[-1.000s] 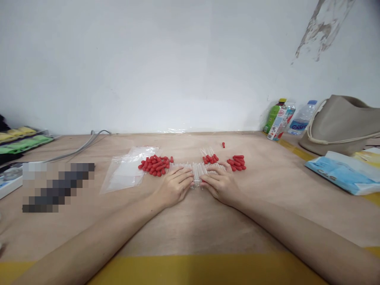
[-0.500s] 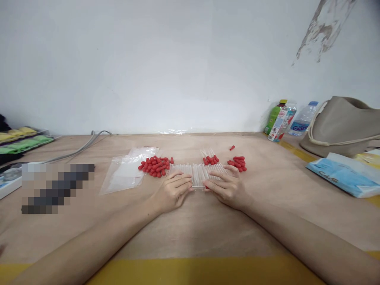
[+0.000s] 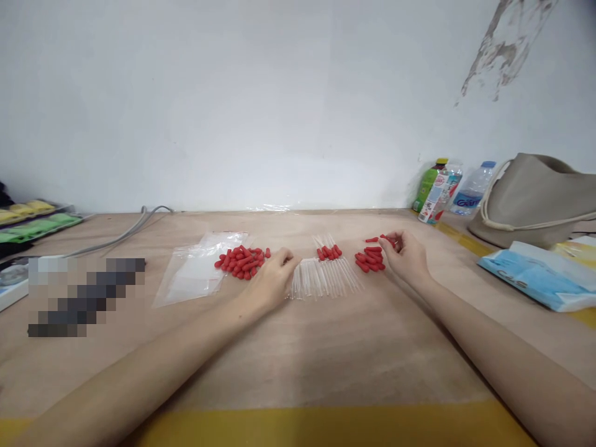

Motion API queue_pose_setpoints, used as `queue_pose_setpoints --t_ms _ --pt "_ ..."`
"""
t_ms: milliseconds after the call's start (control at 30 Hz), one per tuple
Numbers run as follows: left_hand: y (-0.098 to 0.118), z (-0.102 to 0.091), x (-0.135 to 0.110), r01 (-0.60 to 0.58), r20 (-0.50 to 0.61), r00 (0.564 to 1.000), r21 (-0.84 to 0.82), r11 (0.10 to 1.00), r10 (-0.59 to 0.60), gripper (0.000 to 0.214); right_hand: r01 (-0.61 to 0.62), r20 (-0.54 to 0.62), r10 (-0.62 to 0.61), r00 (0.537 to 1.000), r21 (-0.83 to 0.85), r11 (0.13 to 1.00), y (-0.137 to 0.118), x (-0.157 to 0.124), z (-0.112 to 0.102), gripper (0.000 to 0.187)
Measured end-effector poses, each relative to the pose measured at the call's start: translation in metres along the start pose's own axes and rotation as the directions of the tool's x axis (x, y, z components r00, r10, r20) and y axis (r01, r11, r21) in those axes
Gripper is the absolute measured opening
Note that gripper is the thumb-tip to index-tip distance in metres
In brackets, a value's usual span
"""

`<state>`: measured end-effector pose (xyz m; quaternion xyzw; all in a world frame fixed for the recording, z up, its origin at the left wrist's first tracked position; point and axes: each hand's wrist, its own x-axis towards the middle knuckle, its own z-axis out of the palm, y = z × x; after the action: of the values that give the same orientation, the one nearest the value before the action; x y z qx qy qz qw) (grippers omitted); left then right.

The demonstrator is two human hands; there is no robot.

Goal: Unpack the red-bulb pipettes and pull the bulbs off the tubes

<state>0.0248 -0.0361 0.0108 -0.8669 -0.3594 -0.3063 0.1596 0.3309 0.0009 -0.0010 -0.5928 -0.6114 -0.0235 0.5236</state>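
Several thin clear tubes [image 3: 326,277] lie side by side in a row at the middle of the table. My left hand [image 3: 274,278] is at the row's left end, fingers curled in; what they hold, if anything, is hidden. My right hand [image 3: 407,256] pinches a red rubber bulb [image 3: 385,238] above the right side of a small heap of red bulbs [image 3: 369,259]. One loose bulb [image 3: 371,239] lies just behind that heap. Behind the row are several tubes with red bulbs on them [image 3: 329,252]. A larger heap of red bulbs [image 3: 239,262] is left of my left hand.
Clear plastic bags [image 3: 195,267] lie under and beside the left heap. A grey cable [image 3: 123,234] runs along the back left. On the right are a blue packet [image 3: 535,273], drink bottles [image 3: 435,189] and a grey bag [image 3: 531,198]. The wall [image 3: 288,105] closes the back.
Both hands have come off the row of tubes, which now fans out. My right hand has moved right to the small heap of bulbs. My left hand has shifted slightly and its fingers have curled.
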Motion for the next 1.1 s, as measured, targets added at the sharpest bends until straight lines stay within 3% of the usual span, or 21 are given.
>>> queue_pose_setpoints --t_ms 133,233,300,433,533,667,867,1000,1100 --pt "0.019 0.017 0.022 -0.125 0.01 0.992 0.044 0.991 0.125 0.025 -0.087 0.099 0.085 0.991 0.012 0.996 0.013 0.0 0.004 0.024" --pt "0.034 0.027 0.033 -0.227 0.114 0.968 0.032 0.973 0.222 0.023 -0.108 0.144 0.101 0.984 0.04 0.993 0.014 0.0 0.004 0.026" --pt "0.042 0.031 0.036 -0.23 0.186 0.957 0.02 0.973 0.222 0.021 -0.102 0.141 0.097 0.985 0.029 0.994 0.012 -0.001 0.003 0.027" --pt "0.053 0.034 0.037 -0.171 0.212 0.961 -0.051 0.984 0.178 0.011 0.035 0.151 -0.029 0.988 -0.035 0.999 0.004 -0.005 0.001 0.022" --pt "0.055 0.028 0.033 -0.126 0.135 0.98 -0.144 0.981 0.145 0.029 0.17 0.213 -0.148 0.966 -0.091 0.981 0.0 -0.008 0.001 0.019" --pt "0.041 0.011 0.02 -0.127 0.057 0.989 -0.143 0.981 0.136 0.039 0.263 0.282 -0.204 0.937 -0.192 0.946 -0.001 -0.009 0.002 0.019" --pt "0.0 -0.013 -0.014 -0.151 -0.029 0.988 -0.035 0.988 0.15 0.024 0.209 0.136 -0.181 0.974 -0.223 0.952 -0.002 -0.007 0.002 0.023" --pt "-0.012 -0.013 -0.027 0.0 -0.161 0.987 -0.074 0.997 -0.012 0.019 0.204 0.105 -0.182 0.978 -0.255 0.945 -0.014 -0.003 0.006 0.023" --pt "-0.012 -0.009 -0.028 0.077 -0.182 0.978 -0.128 0.989 -0.1 0.018 0.241 0.225 -0.182 0.957 -0.275 0.931 -0.035 -0.002 0.015 0.022"
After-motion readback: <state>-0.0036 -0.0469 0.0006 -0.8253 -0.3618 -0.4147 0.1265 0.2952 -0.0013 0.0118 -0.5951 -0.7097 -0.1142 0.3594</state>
